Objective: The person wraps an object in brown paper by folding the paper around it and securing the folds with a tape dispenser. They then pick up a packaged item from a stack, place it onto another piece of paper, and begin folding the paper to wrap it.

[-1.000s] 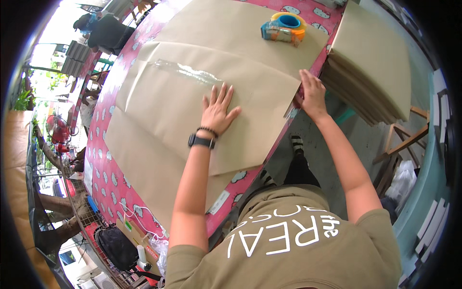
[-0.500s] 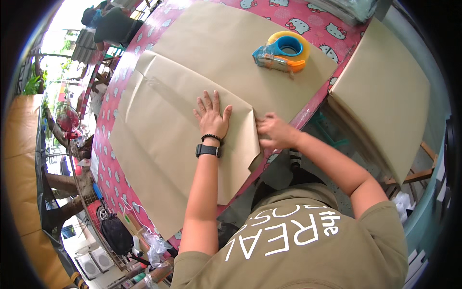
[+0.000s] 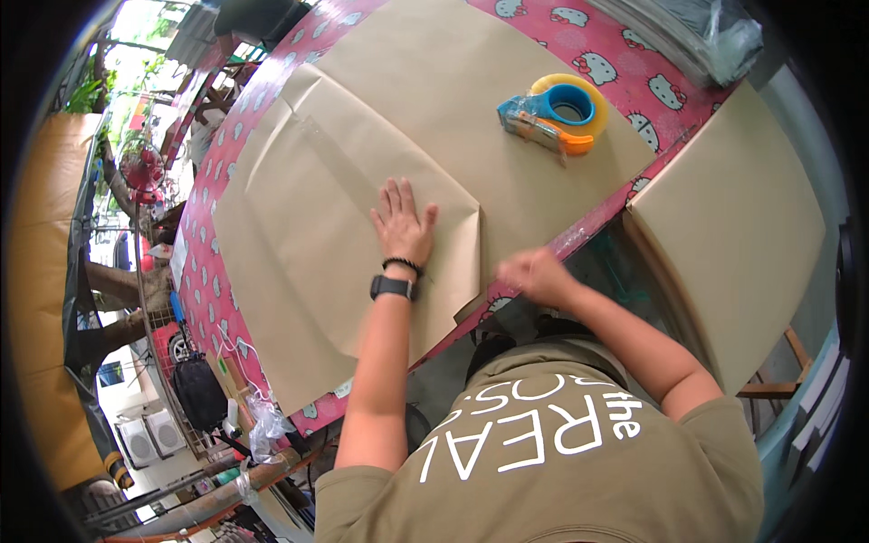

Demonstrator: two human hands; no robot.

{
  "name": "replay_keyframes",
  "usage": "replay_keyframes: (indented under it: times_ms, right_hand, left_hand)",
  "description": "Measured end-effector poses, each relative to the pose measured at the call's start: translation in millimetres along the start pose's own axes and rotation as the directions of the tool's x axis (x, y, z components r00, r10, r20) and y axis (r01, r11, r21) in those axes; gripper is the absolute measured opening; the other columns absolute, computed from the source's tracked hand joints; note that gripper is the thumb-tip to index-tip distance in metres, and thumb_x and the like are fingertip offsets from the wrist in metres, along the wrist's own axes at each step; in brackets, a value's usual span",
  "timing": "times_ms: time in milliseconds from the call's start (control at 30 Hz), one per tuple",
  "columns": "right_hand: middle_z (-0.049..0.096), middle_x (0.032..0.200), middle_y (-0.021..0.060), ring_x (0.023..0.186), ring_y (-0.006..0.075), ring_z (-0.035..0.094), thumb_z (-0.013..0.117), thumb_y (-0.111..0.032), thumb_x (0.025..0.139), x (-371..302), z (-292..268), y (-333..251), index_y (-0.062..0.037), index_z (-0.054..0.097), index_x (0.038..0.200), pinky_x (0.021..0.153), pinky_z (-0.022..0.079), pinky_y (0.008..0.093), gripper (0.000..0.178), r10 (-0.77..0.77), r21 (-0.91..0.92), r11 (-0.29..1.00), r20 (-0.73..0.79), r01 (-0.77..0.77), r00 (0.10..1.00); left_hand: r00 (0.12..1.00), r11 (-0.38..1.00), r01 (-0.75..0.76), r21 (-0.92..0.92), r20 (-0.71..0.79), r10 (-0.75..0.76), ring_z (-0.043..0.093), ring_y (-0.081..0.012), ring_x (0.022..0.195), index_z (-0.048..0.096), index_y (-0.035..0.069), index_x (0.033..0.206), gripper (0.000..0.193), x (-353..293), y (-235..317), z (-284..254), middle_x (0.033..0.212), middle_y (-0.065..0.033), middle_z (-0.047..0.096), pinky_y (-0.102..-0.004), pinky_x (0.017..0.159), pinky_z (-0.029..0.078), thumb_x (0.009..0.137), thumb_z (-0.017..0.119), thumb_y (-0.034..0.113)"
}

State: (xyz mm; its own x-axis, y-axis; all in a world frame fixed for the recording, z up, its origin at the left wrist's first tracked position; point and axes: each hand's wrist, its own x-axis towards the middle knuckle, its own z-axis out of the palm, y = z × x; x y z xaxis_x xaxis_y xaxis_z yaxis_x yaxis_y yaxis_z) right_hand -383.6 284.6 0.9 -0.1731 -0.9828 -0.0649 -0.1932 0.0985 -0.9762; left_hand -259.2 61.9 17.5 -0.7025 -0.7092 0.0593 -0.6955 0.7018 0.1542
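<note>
My left hand (image 3: 405, 228) lies flat with fingers spread on a large folded brown paper piece (image 3: 335, 213), which looks like a big paper bag or wrapper. A strip of clear tape (image 3: 339, 149) runs along its upper part. Its right end has a folded edge (image 3: 468, 258), upright and creased, close to the table's front edge. My right hand (image 3: 540, 276) hovers just right of that fold, apart from it. Its fingers look curled but are smeared by motion, and nothing shows in them. A blue and orange tape dispenser (image 3: 548, 118) with a clear roll rests on a brown sheet (image 3: 434, 81) beyond.
The table has a pink patterned cover (image 3: 606, 68). At the right stands a stack of brown paper sheets (image 3: 738, 217). Clear plastic (image 3: 724, 41) lies at the far right corner. Left of the table are a red fan (image 3: 142, 167) and a black bag (image 3: 199, 394).
My right hand has drawn back from the folded edge toward me, and the fold lies flatter. My left hand stays flat on the paper. The view has shifted slightly.
</note>
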Motion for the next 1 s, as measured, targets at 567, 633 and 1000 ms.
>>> replay_keyframes:
  times_ms: [567, 633, 1000]
  right_hand:
    - [0.063, 0.066, 0.0073, 0.061, 0.0154, 0.062, 0.060, -0.030, 0.086, 58.7, 22.5, 11.2, -0.0008, 0.063, 0.077, 0.057, 0.052, 0.0297, 0.031, 0.431, 0.643, 0.699, -0.031, -0.312, 0.902]
    - [0.060, 0.060, 0.0063, 0.054, 0.0135, 0.056, 0.063, -0.027, 0.084, 20.2, 47.5, 8.9, -0.0010, 0.063, 0.070, 0.050, 0.045, 0.0265, 0.029, 0.408, 0.481, 0.792, 0.037, -0.374, 0.912]
    - [0.066, 0.082, 0.0161, 0.072, 0.0291, 0.063, 0.051, -0.031, 0.087, 85.4, -31.2, 19.2, 0.0000, 0.065, 0.091, 0.068, 0.048, 0.0360, 0.034, -0.124, -0.217, 0.976, -0.629, -0.021, 0.768]
  left_hand:
    - [0.996, 0.996, 0.016, 0.084, -0.090, -0.008, 0.015, -0.0285, 0.136, 0.023, 0.015, 0.142, 0.066, -50.8, 24.0, 2.2, 0.149, -0.0080, 0.016, -0.0526, 0.106, 0.011, 0.090, 0.031, 0.055]
    - [0.996, 0.997, 0.032, 0.072, -0.090, -0.026, 0.014, -0.0287, 0.136, 0.024, 0.015, 0.141, 0.065, -55.4, 18.3, 4.5, 0.149, -0.0077, 0.016, -0.0523, 0.107, 0.010, 0.090, 0.029, 0.055]
    - [0.563, 0.800, 0.453, -0.393, -0.570, -0.599, 0.037, -0.0328, 0.125, 0.043, -0.006, 0.126, 0.051, -128.0, -140.9, -20.8, 0.133, -0.0271, 0.038, -0.0367, 0.105, 0.026, 0.090, 0.051, 0.028]
